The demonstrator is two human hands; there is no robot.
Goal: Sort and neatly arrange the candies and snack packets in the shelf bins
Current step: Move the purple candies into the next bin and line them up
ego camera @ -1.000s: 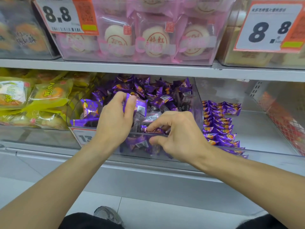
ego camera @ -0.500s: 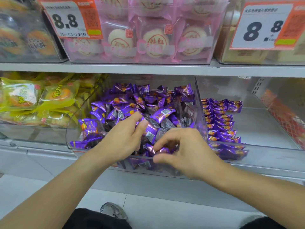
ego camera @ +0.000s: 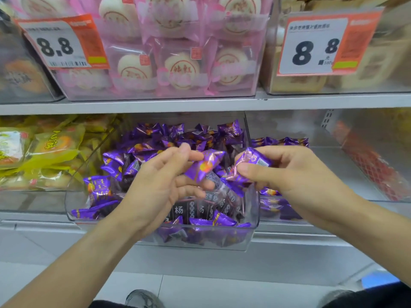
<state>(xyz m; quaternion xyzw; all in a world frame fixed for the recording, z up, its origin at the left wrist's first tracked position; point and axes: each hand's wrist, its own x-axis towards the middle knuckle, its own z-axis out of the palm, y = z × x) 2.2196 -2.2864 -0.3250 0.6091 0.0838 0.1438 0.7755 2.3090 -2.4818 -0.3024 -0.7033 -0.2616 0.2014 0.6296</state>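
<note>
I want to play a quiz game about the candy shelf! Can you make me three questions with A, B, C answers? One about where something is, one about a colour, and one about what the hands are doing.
1. Where do the yellow snack packets lie?
A. Left of the purple candy bin
B. On the floor
C. On the upper shelf

2. What colour are the packets in the bin on the upper shelf, straight above the candy bin?
A. Green
B. Pink
C. Black

3. What is the right hand doing?
A. Resting flat on the shelf
B. Pointing at a price tag
C. Pinching a purple candy

Answers:
1. A: the yellow packets fill the bin just left of the clear candy bin.
2. B: the wrappers around the round white cakes are pink.
3. C: its fingers hold a purple candy above the bin; the left hand holds another candy.
</note>
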